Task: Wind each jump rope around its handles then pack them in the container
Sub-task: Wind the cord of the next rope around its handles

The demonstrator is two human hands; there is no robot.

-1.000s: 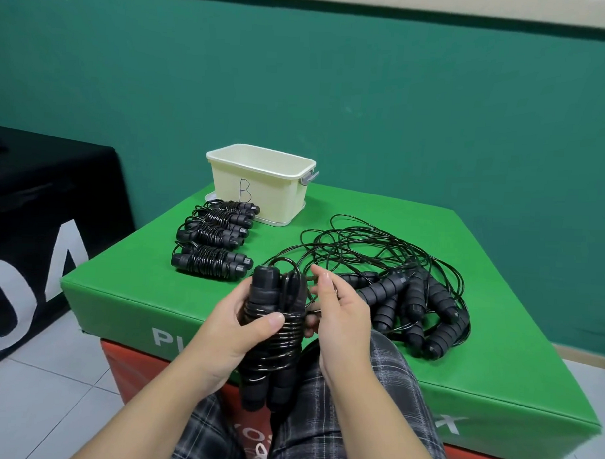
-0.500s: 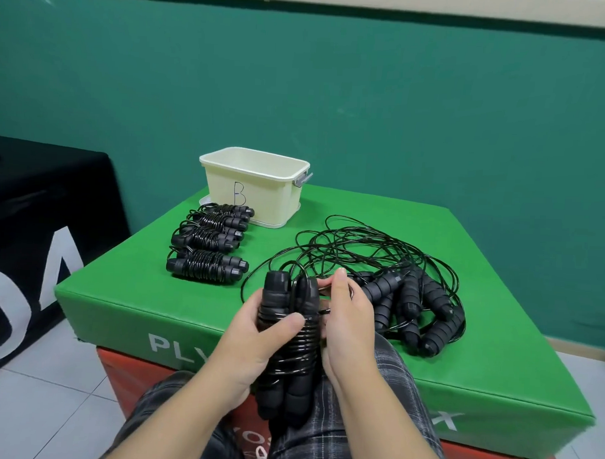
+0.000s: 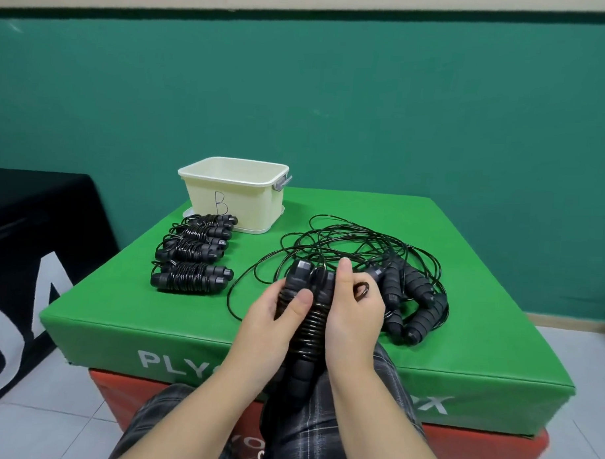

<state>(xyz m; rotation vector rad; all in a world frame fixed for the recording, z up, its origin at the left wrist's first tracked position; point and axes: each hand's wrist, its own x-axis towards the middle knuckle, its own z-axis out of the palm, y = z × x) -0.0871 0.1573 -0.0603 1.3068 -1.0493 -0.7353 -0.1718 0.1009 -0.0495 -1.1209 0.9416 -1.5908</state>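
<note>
Two handles of one jump rope (image 3: 306,318) stand paired and upright in our lap, at the near edge of the green box (image 3: 463,303). Head view: left hand (image 3: 274,317) grips the coiled handles, thumb pressing the turns; right hand (image 3: 351,310) curls round the cord's last loop. We judge the end needs tucking under a tight turn. Container (image 3: 233,196) waits behind four wound ropes (image 3: 194,253); unwound ropes (image 3: 395,287) lie right.

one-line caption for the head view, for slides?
Both hands wind a jump rope around its handles; wound bundles wait beside the container.
</note>
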